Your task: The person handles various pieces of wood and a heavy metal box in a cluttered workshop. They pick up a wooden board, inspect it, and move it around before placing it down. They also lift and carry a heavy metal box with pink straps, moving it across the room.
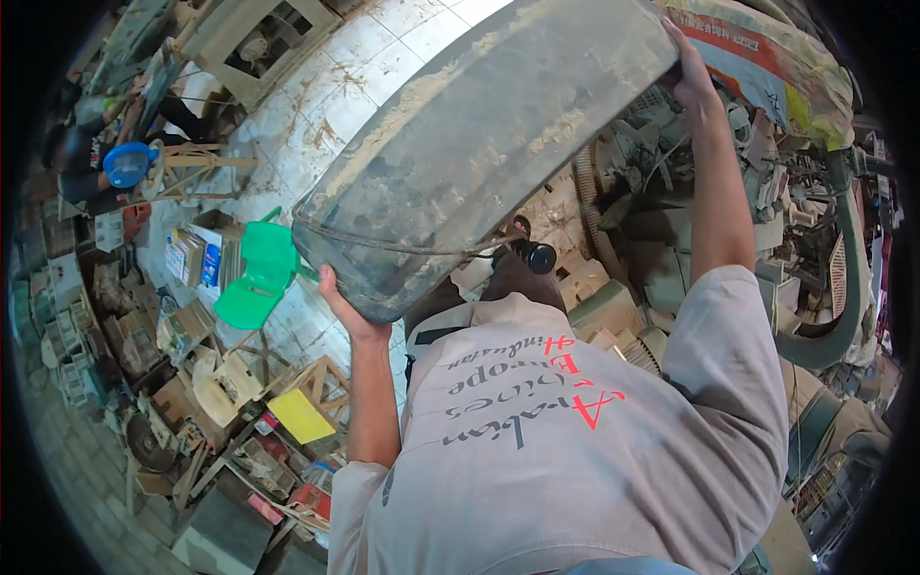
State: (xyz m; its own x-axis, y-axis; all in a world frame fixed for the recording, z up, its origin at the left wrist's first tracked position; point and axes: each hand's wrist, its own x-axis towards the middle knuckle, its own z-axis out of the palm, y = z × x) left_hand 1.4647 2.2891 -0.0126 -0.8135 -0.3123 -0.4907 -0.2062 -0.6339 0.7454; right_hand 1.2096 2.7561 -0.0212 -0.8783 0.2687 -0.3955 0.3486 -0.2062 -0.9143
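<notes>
A long, dusty grey box-shaped casing (479,144) is held up in front of my body, tilted so that its right end is farther away. My left hand (355,311) grips its lower left corner, with the thumb up along the end and the other fingers hidden beneath. At the upper right end my right hand (692,75) is closed on the edge, its fingertips partly out of sight. A thin dark cord (402,249) runs across the casing's near end. Tan, crusty dirt streaks its surface. What kind of appliance it is, I cannot tell.
A green plastic chair (259,273) stands left of the casing. Farther left, a person sits by a blue bowl (129,165). Piled old appliance parts (661,230) crowd the right, beneath a printed sack (738,57). More scrap and a yellow panel (302,416) lie at lower left.
</notes>
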